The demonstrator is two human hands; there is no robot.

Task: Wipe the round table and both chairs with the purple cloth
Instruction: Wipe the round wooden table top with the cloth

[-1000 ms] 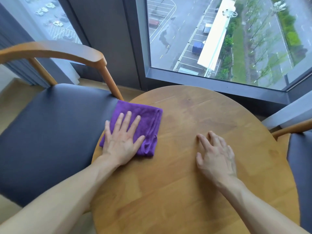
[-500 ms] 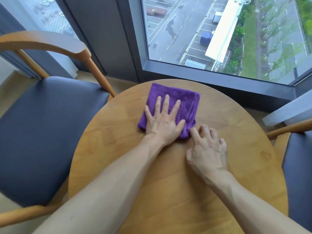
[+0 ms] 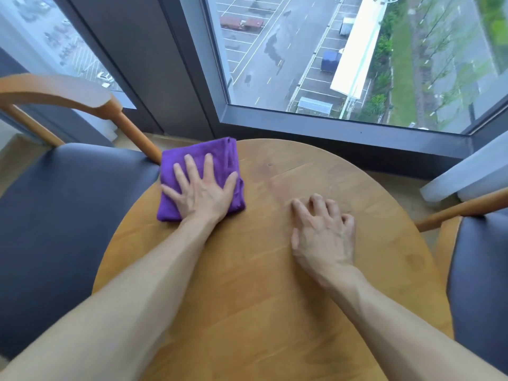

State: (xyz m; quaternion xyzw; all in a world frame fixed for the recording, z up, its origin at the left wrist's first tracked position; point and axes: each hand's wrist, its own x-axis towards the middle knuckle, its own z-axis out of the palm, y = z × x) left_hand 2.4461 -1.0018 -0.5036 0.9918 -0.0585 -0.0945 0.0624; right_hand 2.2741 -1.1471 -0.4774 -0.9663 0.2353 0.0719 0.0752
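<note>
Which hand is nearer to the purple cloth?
Left. The left hand presses flat on the purple cloth; the right hand rests on the round table, apart from it.

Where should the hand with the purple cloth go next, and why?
Probably sweep right, along the far rim. The left hand presses the purple cloth flat at the round table's far-left edge, while the right hand braces mid-table.

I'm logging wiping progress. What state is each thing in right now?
purple cloth: folded, flat on the table's far-left edge.
left hand: fingers spread, pressing the cloth.
right hand: bare, fingers curled, resting on the table.
round table: holds only cloth and hands.
left chair: seat unoccupied.
</note>
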